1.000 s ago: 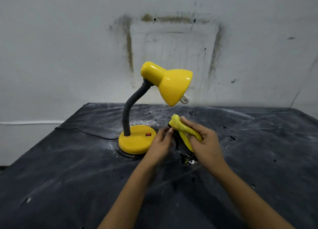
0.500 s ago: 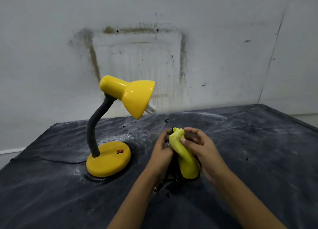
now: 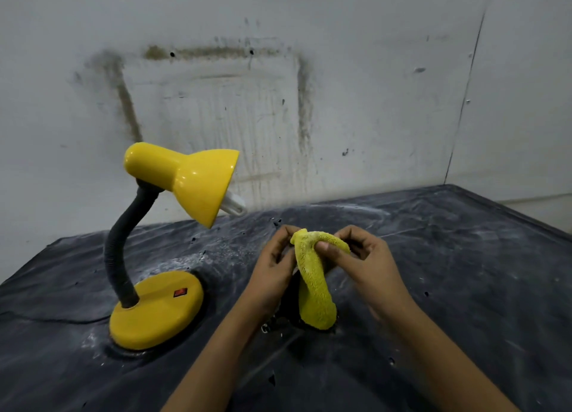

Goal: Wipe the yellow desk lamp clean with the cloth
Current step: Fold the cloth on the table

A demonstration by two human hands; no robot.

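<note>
- My left hand (image 3: 272, 266) and right hand (image 3: 359, 256) meet at the middle of the view, both pinching the top of the yellow cloth (image 3: 314, 281); left fingertips grip its near-left corner, right thumb and fingers close over the bunched top.
- The cloth hangs from that grip in a long roll, its lower end at or just above the dark table cover (image 3: 433, 287) (I cannot tell if it touches).
- The yellow desk lamp (image 3: 173, 225) stands left of both hands and slightly farther back, apart from the cloth.
- Its round base (image 3: 154, 312) sits nearest my left hand; the black flexible neck (image 3: 119, 250) rises, and the shade (image 3: 192, 179) points right and down, toward the cloth.
- I judge the wipe not yet begun: the cloth must travel left, and the left hand is nearer.
- Behind all this, a stained wall (image 3: 278, 102).
</note>
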